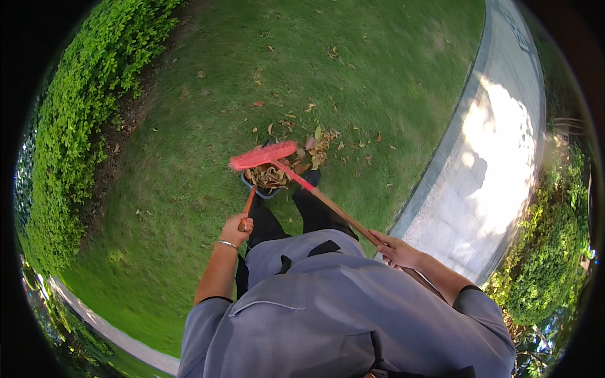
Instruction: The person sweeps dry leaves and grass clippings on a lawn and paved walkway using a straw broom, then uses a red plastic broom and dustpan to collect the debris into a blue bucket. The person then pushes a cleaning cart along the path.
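My left hand [236, 230] grips the orange-brown wooden handle [250, 201] of a dustpan [246, 182], whose dark rim shows just in front of my feet. Dry brown leaves [268, 176] are heaped in it. Across the far side of the pan lies the red bristle head of a broom [263, 155], hiding part of the leaves and the pan's front. My right hand [396, 251] is closed around the broom's brown stick, which slants down to a red socket at the head. More fallen leaves [320, 147] lie on the grass just right of the broom head.
Mown grass [189, 141] with scattered leaves surrounds me. A leafy hedge [71, 141] with a strip of bare soil runs along the left. On the right, a paved path [435, 222] with a dark stone border curves past, partly sunlit, with shrubs [543, 283] beyond.
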Demonstrator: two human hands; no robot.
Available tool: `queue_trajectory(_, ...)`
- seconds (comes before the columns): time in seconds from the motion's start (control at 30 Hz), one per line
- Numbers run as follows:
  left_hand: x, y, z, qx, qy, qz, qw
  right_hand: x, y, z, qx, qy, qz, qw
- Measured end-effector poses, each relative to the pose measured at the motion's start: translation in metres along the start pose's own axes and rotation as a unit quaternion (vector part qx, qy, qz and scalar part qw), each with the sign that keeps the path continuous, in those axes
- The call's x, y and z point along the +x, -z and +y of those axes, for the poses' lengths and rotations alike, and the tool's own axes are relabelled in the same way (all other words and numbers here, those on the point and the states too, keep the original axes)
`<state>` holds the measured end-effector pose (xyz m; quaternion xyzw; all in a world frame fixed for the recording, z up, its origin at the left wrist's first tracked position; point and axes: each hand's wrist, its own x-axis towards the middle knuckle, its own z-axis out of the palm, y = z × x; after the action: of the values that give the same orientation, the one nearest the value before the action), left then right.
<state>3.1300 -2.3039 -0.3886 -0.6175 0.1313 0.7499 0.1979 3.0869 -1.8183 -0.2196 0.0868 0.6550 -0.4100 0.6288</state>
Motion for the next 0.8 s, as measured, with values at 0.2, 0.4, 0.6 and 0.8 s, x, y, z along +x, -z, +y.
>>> queue_trajectory(0.2,0.018,-0.003,-0.009,-0.001,-0.025,-0.021,0.999,0.052,0.028,-0.051,-0.019,0.07,0.104,0.992)
queue_trajectory(0.4,0.03,-0.012,-0.001,0.015,-0.033,-0.056,0.998,0.163,0.025,-0.063,-0.106,0.134,0.232,0.957)
queue_trajectory(0.6,0.035,-0.01,0.03,0.076,-0.039,-0.061,0.995,0.114,-0.071,0.026,-0.106,0.014,0.257,0.961)
queue_trajectory(0.8,0.039,-0.031,0.059,0.106,-0.038,-0.019,0.993,0.029,-0.13,0.022,0.174,-0.031,0.249,0.952)
